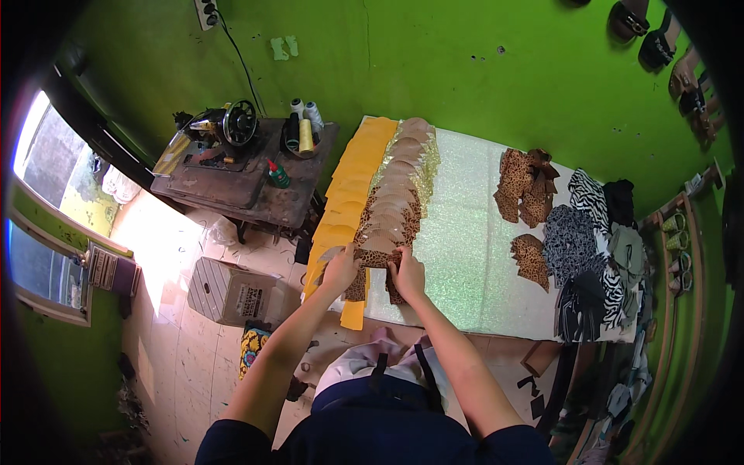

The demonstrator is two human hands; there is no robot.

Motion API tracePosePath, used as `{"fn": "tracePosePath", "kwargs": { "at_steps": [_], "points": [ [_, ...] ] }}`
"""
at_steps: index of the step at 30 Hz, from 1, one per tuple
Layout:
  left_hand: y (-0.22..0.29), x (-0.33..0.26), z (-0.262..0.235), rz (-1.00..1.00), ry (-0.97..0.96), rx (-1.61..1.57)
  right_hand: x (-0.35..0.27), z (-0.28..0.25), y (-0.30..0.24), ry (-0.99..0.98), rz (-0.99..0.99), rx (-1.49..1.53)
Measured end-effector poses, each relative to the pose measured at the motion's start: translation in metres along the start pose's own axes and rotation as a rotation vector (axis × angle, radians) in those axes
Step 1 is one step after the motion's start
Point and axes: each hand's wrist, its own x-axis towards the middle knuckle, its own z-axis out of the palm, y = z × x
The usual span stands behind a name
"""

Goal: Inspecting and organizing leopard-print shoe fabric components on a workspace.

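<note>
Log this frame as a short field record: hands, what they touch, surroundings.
left hand: resting on the near end of the row of leopard-print cut pieces, grip not clearly closed
right hand: pressing on the same row, beside the left hand
under the row: yellow sheets laid in a strip
work surface: glittery table top
right side of table: pile of leopard pieces and zebra-print pieces
left of table: sewing machine on a dark stand, thread cones
wall: green, sandals hung at upper right
</note>
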Motion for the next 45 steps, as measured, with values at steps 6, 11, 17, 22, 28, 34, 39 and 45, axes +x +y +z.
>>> {"fn": "tracePosePath", "kwargs": {
  "at_steps": [6,11,17,22,28,34,39,45],
  "points": [
    [0.004,-0.009,0.005,0.336,0.264,0.452,-0.013,0.000,0.000,0.189,-0.183,-0.238],
    [-0.002,-0.016,0.019,0.622,0.077,0.642,-0.031,0.014,0.004,0.117,-0.454,-0.340],
    [0.005,-0.015,0.020,0.757,0.099,0.632,-0.033,0.017,0.010,-0.088,-0.331,-0.364],
    [0.055,0.015,0.029,0.795,0.165,0.540,-0.017,-0.014,0.035,-0.002,-0.437,-0.086],
    [0.154,0.076,0.096,0.803,0.173,0.349,0.031,-0.115,0.114,0.156,-0.346,-0.038],
    [0.267,0.150,0.159,0.777,0.170,0.242,0.101,-0.212,0.213,0.548,-0.061,-0.158],
    [0.334,0.198,0.187,0.683,0.134,0.177,0.154,-0.262,0.265,0.668,0.058,-0.257],
    [0.361,0.230,0.210,0.665,0.192,0.163,0.196,-0.274,0.281,0.603,0.196,-0.435]
  ]
}}
